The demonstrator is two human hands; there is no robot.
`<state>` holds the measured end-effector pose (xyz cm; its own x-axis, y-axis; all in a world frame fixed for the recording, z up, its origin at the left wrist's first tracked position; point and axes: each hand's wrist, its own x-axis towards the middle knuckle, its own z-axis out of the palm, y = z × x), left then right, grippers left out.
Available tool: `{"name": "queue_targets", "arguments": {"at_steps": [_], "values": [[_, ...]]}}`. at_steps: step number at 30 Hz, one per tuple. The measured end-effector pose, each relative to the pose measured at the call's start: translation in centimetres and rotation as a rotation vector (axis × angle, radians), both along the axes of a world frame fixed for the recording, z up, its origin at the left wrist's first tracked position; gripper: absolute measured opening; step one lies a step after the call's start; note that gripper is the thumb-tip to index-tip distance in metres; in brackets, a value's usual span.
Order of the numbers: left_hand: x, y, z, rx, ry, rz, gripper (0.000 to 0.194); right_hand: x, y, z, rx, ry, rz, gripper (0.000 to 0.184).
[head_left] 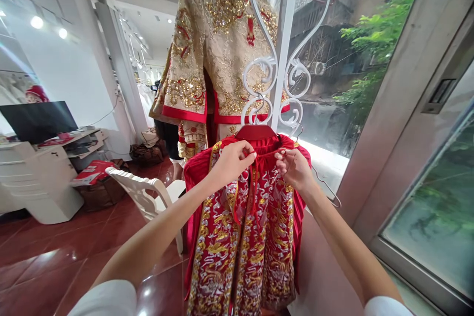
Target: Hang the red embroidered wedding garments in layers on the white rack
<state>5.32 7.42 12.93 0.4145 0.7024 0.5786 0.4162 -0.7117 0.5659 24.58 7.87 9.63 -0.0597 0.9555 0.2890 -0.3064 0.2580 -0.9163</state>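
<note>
Head view: a red embroidered garment (pixel 255 237) hangs from a red hanger (pixel 255 132), its long axis running downward below the hands. Left hand (pixel 237 158) and right hand (pixel 295 168) stand apart, each pinching a thin red cord (pixel 265 155) at its top, neither clearly nearer. Behind hangs a beige-and-gold jacket (pixel 229 66). No writing is readable.

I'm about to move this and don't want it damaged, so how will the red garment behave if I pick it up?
The red garment will probably be floppy, since its cloth hangs in folds. Dense gold and silver embroidery may make it fairly heavy. It could swing if pushed, as it's on a hanger.
</note>
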Motion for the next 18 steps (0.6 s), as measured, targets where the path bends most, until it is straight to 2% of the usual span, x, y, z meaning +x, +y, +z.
{"name": "queue_targets", "arguments": {"at_steps": [2,4,6,9,13,15,16,18], "values": [[0.0,0.2,0.0,-0.147,-0.034,-0.075,0.020,0.6,0.3,-0.1,0.001,-0.007,0.028,0.028],[-0.7,0.6,-0.1,-0.141,-0.035,-0.060,0.028,1.6,0.8,-0.4,0.067,-0.106,-0.036,0.040],[-1.9,1.0,-0.3,-0.056,0.010,0.001,0.032,2.6,1.3,-0.9,0.128,-0.229,-0.104,0.046],[-3.7,1.0,-0.7,0.035,0.136,0.075,0.030,3.5,1.7,-1.3,0.123,-0.361,-0.147,0.047],[-4.9,0.3,-0.8,0.104,0.242,0.138,0.029,3.7,1.5,-1.1,0.126,-0.393,-0.166,0.045],[-5.6,0.0,-0.6,0.230,0.233,0.173,0.026,4.4,1.4,-0.7,0.223,-0.350,-0.225,0.033],[-6.0,0.0,-0.5,0.315,0.219,0.206,0.025,4.9,1.4,-0.6,0.304,-0.336,-0.293,0.027],[-6.9,0.3,-0.5,0.456,0.210,0.312,0.026,6.4,1.8,-0.5,0.479,-0.413,-0.489,0.030]]}}
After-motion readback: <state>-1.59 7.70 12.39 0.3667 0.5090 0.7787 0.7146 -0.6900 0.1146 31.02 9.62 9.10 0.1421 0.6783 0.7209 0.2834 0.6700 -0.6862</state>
